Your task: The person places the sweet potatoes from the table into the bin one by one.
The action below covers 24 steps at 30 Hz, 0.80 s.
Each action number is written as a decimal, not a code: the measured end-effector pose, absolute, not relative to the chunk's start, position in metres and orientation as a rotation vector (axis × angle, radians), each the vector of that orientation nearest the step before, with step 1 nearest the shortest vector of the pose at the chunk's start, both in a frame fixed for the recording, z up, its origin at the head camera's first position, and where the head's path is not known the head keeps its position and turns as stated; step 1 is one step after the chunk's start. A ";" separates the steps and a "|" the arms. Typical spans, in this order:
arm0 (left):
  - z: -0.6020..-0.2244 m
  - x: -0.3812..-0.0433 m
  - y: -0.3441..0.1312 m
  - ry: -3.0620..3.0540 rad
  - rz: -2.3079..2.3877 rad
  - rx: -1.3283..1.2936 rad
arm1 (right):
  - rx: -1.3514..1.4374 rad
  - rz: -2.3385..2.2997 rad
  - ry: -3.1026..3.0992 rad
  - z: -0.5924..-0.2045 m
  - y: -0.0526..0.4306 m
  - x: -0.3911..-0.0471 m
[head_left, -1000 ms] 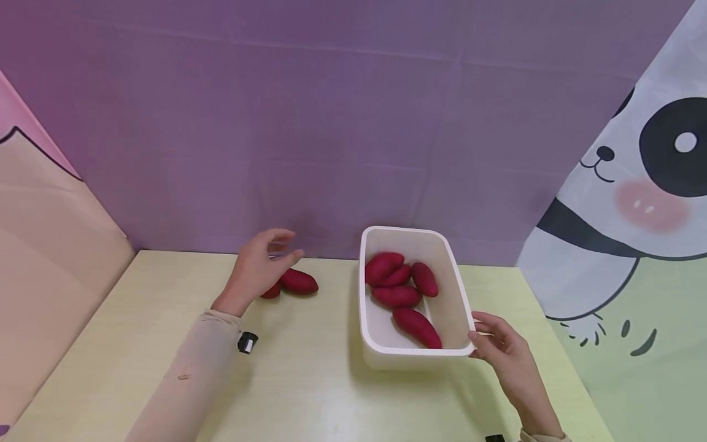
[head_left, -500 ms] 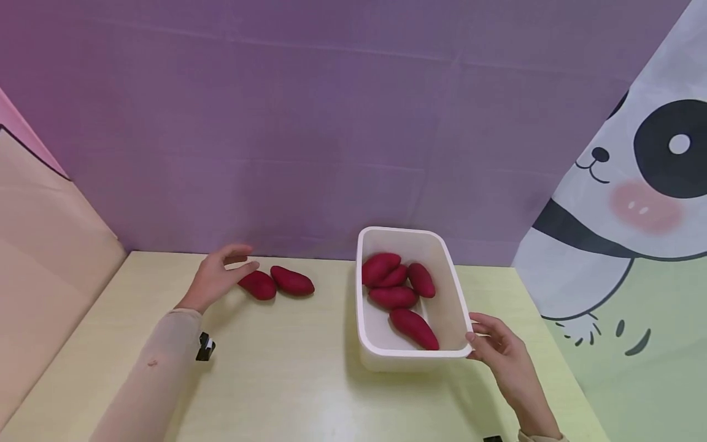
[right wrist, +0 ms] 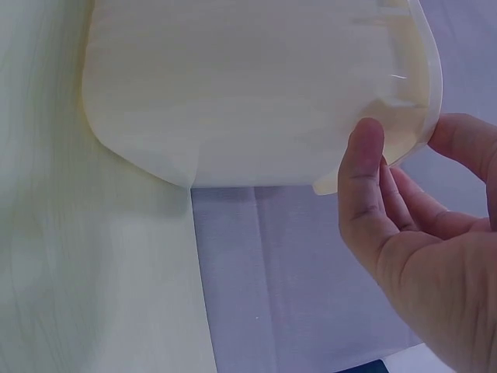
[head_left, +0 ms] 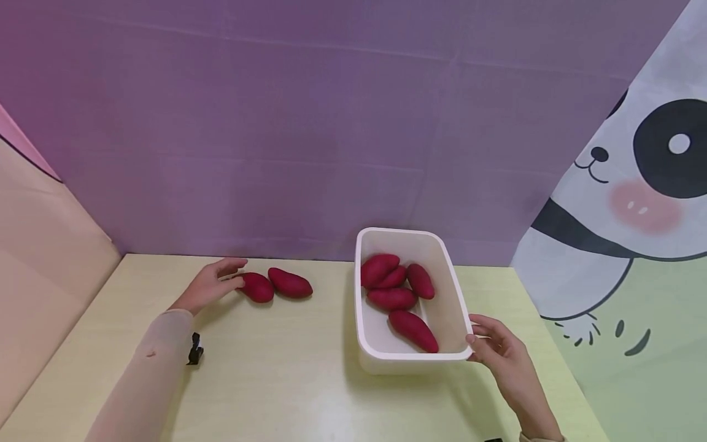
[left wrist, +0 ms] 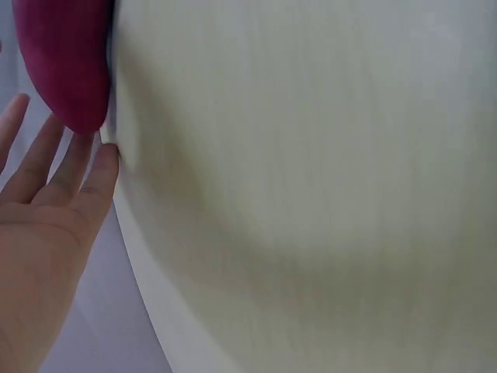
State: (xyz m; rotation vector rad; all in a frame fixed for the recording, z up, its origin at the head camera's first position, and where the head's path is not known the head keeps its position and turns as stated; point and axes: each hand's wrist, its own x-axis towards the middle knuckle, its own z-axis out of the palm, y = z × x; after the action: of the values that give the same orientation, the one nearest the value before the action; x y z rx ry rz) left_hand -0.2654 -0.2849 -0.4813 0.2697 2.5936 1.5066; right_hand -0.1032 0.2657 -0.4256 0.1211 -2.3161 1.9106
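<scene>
Two dark red sweet potatoes lie on the table left of the white plastic bin (head_left: 369, 362). My left hand (head_left: 208, 285) is at the nearer, left sweet potato (head_left: 257, 287); its fingers are spread and fairly straight. In the left wrist view the fingertips reach the tip of a sweet potato (left wrist: 66, 62), and whether they touch it I cannot tell. The other sweet potato (head_left: 290, 283) lies just to its right. Several more, one of them a long sweet potato (head_left: 413, 331), lie inside the bin. My right hand (head_left: 509, 362) pinches the bin's rim at its near right corner.
The pale wooden table (head_left: 276, 380) ends at a purple cloth backdrop (head_left: 309, 135). A panda-printed cloth (head_left: 652, 245) stands along the right side, a peach cloth (head_left: 44, 258) along the left.
My left hand has moved left and down, from above the two loose sweet potatoes to the left end of the nearer one. My right hand stays on the bin's rim.
</scene>
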 end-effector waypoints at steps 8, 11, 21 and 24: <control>-0.493 -0.266 -0.293 2.605 1.412 0.320 | 0.120 1.922 -2.317 -0.427 0.266 -0.103; -0.494 -0.265 -0.295 2.615 1.417 0.346 | 0.141 1.935 -2.296 -0.427 0.266 -0.103; -0.493 -0.258 -0.301 2.545 1.411 0.350 | 0.136 1.943 -2.290 -0.426 0.266 -0.102; -0.492 -0.256 -0.303 2.525 1.411 0.349 | 0.126 1.939 -2.299 -0.426 0.266 -0.102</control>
State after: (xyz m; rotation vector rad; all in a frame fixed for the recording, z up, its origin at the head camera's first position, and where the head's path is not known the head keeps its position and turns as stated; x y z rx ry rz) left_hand -0.2565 -0.3030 -0.4920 0.3487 2.5255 1.4115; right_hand -0.1020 0.2663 -0.4262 0.1257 -2.2994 1.9390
